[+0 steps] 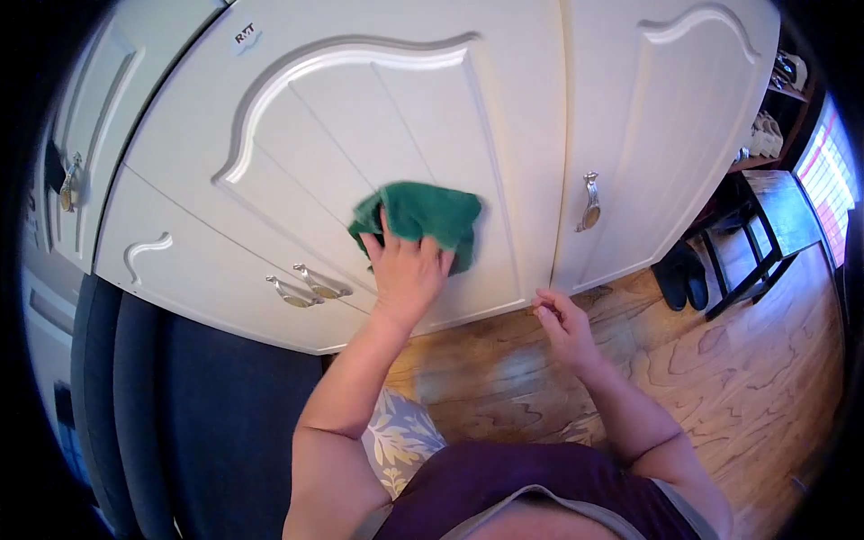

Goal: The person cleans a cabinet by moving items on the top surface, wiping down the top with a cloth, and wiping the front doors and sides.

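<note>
My left hand (409, 274) presses a green cloth (432, 213) against the panel of a white wardrobe door (504, 108). Its fingers dig into the bunched fabric, which partly covers them. Just off the door's lower edge, my right hand (565, 328) hovers over the floor with loosely curled fingers a little apart and nothing visible in them. Two ornate metal handles (306, 286) sit side by side left of my left hand. Another handle (589, 202) is on the narrower door at the right.
A dark blue padded piece of furniture (234, 414) stands at the lower left. Wooden flooring (720, 387) spreads to the right. Black boots (681, 274) stand beside a small dark table (783, 216), near a shelf with shoes (767, 135). A sticker (246, 34) marks the wardrobe's upper part.
</note>
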`<state>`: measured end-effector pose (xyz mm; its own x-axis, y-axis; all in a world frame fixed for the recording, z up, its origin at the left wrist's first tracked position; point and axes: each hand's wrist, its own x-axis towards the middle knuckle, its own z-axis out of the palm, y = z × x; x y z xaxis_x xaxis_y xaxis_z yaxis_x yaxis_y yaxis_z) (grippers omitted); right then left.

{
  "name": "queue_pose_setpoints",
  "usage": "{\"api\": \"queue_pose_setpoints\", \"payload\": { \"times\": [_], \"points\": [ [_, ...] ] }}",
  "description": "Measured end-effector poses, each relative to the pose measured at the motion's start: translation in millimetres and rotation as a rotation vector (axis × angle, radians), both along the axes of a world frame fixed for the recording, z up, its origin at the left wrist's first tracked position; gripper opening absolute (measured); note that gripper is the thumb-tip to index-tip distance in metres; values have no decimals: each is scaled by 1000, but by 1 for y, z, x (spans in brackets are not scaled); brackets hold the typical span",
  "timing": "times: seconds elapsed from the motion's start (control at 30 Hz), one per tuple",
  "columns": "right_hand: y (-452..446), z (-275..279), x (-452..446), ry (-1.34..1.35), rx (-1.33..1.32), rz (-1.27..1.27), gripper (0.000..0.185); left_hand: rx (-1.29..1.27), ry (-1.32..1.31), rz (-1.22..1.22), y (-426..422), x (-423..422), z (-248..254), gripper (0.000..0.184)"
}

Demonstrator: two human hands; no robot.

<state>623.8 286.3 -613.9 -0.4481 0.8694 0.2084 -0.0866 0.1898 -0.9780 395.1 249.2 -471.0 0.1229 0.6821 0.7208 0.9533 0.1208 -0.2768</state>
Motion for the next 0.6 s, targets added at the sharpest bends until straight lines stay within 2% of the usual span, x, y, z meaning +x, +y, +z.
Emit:
{"api": "queue_pose_setpoints", "payload": {
  "times": [0.07, 0.1, 0.13, 0.2, 0.3, 0.43, 0.53, 0.6],
  "points": [
    [-3, -4, -2, 0, 13, -13, 25, 77, 66, -1, 8, -8, 17, 47],
    [-3, -4, -4, 6, 26, -30, 25, 72, 6, 62, 11, -2, 34, 47],
    [-4, -4, -5, 11, 45, -45, 25, 173, 63, 38, 14, 1, 43, 45],
    [-4, -7, -4, -16, 57, -21, 25, 112, 32, -24, 9, 3, 26, 40],
    [-7, 2, -4, -21, 48, -1, 26, -102, 219, -101, -12, -15, -29, 39],
    [-12, 12, -3, -22, 100, -27, 26, -51, 76, -247, -19, -22, -37, 46],
    [-12, 24, 3, -79, 40, 52, 34, -283, -249, -199, -21, -1, -16, 45],
    [-11, 52, 11, -141, 313, -39, 48, -415, -908, -298, -21, 10, -29, 41]
  ]
}}
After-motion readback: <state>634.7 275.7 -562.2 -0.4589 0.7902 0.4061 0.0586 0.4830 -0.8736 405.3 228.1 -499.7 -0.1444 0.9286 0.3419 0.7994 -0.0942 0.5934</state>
